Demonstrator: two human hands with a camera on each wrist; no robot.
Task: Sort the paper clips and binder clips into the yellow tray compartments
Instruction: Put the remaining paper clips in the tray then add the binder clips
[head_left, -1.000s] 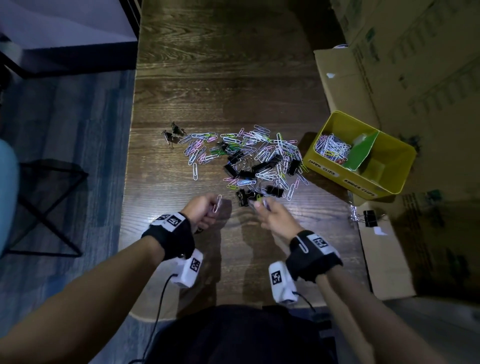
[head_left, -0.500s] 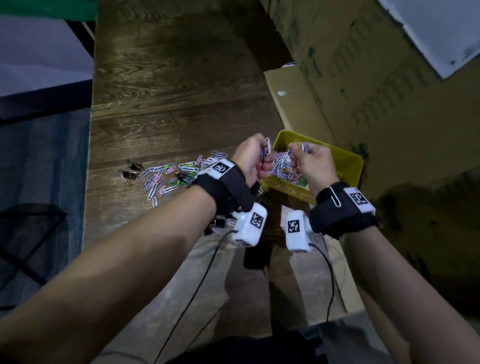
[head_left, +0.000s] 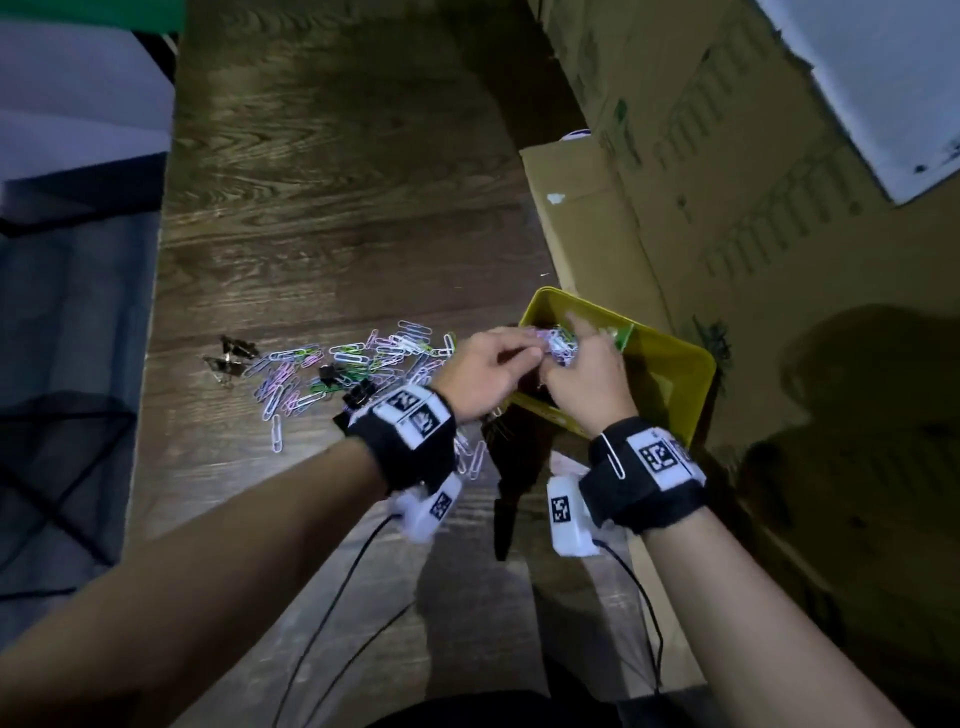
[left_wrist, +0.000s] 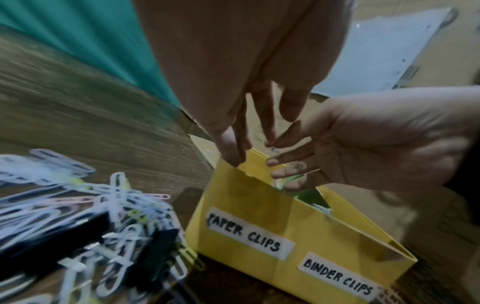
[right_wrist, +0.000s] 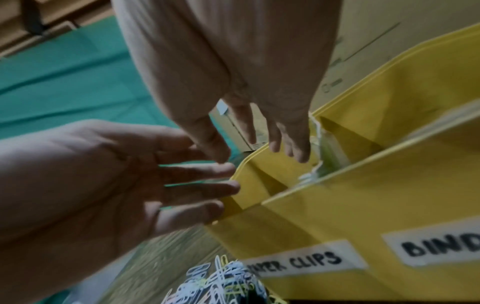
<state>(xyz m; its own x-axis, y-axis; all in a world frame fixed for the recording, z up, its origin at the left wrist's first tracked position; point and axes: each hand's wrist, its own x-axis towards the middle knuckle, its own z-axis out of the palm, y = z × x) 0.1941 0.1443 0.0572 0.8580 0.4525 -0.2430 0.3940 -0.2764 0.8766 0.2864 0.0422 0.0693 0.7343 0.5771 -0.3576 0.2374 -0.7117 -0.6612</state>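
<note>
The yellow tray (head_left: 680, 395) stands at the table's right side, its front wall (left_wrist: 259, 218) labelled PAPER CLIPS and BINDER CLIPS. A green divider (head_left: 622, 338) splits it. Both hands hover side by side over the left, paper-clip compartment. My left hand (head_left: 511, 353) (left_wrist: 253, 142) has straight, spread fingers and holds nothing. My right hand (head_left: 571, 338) (right_wrist: 259, 153) is likewise spread and empty. Coloured paper clips (head_left: 560, 344) lie in that compartment under the fingertips. A mixed pile of paper clips (head_left: 358, 358) and black binder clips (head_left: 358, 392) lies on the wooden table to the left.
Cardboard boxes (head_left: 753, 182) rise right behind and beside the tray, with a flat cardboard sheet (head_left: 571, 218) under it. Two binder clips (head_left: 228, 356) lie at the pile's left end. A single paper clip (head_left: 613, 457) hangs on my right wristband. The table's left edge (head_left: 150, 312) drops to the floor.
Both hands rose from the pile with pinched paper clips and moved right over the tray. Their fingers have since spread and the clips have left them.
</note>
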